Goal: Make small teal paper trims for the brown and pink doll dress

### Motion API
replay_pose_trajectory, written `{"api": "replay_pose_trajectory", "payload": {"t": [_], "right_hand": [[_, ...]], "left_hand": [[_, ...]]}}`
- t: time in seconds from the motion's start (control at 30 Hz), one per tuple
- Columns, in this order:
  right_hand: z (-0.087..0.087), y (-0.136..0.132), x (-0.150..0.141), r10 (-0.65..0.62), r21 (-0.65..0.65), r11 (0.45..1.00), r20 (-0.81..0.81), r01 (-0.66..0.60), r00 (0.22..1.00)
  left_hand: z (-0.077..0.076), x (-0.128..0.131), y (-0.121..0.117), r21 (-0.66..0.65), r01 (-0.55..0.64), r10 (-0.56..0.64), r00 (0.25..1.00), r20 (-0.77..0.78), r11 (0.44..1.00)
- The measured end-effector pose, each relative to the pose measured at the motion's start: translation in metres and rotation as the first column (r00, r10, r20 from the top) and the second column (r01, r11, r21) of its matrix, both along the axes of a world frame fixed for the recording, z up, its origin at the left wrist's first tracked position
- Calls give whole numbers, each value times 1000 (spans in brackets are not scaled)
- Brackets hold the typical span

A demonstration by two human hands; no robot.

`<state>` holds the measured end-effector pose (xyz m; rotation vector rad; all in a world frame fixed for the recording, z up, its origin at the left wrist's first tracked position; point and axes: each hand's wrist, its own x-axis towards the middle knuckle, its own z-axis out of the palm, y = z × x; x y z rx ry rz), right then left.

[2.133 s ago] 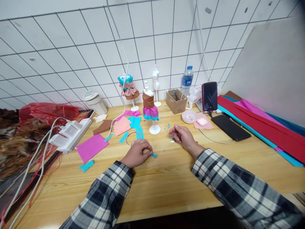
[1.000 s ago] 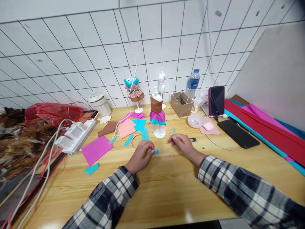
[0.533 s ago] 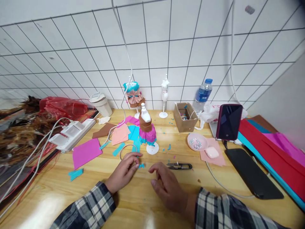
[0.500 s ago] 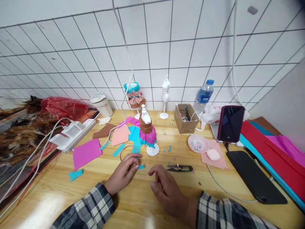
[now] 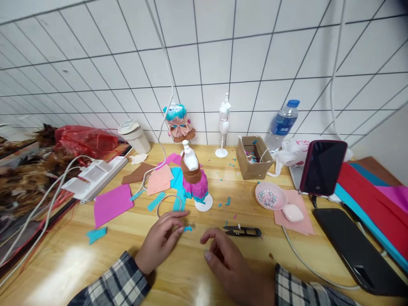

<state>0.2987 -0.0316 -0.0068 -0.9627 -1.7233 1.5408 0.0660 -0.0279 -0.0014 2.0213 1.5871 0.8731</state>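
My left hand (image 5: 162, 241) rests on the wooden table with loosely bent fingers, thumb apart, holding nothing I can see. By its thumb tip lies a small blue paper scrap (image 5: 188, 228). A thin ring (image 5: 158, 209) lies just beyond its knuckles. My right hand (image 5: 228, 264) is half curled, with a gap between thumb and forefinger and nothing in it. Black thread snips (image 5: 259, 232) lie beyond it to the right. Past both hands stands a small white dress form (image 5: 191, 160), wrapped in brown on top with a magenta skirt (image 5: 198, 186) edged in blue.
Paper pieces, including a magenta sheet (image 5: 113, 205), lie on the left near a power strip (image 5: 95, 180). At the back are a decorated form (image 5: 179, 125), a bare form (image 5: 224, 123) and a cardboard box (image 5: 255, 168). Rightward are a pink bead dish (image 5: 279, 202) and phone (image 5: 323, 168).
The view has shifted slightly, so things on the right appear farther right. Both hands keep nearly the same pose, and nothing is picked up or put down.
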Motion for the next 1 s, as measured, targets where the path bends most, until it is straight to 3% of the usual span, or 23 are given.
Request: {"api": "replay_pose_trajectory", "payload": {"t": [0.17, 0.27, 0.4, 0.5, 0.67, 0.73, 0.83, 1.0], "right_hand": [[5, 11, 4, 7, 278, 961, 14, -11, 1000], [5, 16, 6, 35, 354, 934, 34, -45, 999], [4, 15, 6, 36, 425, 903, 61, -59, 997], [3, 14, 8, -19, 436, 900, 67, -13, 998], [-3, 10, 12, -101, 471, 882, 131, 27, 986], [-6, 8, 11, -109, 416, 909, 181, 25, 977], [-10, 8, 2, -161, 316, 945, 239, 80, 957], [-9, 15, -13, -227, 348, 927, 225, 140, 948]], "left_hand": [[-3, 18, 6, -114, -98, 120, 971, 208, 989], [-5, 20, 8, -164, -128, 164, 958, 234, 978], [-1, 15, 4, -41, -173, 177, 976, 126, 984], [4, 12, 7, 76, -63, 67, 997, -49, 995], [3, 18, 25, 32, -6, 13, 974, -225, 999], [2, 23, 29, 24, 18, -10, 955, -297, 1000], [3, 25, 31, 34, 44, -30, 938, -346, 998], [2, 15, 40, -3, 183, -171, 916, -364, 983]]}}
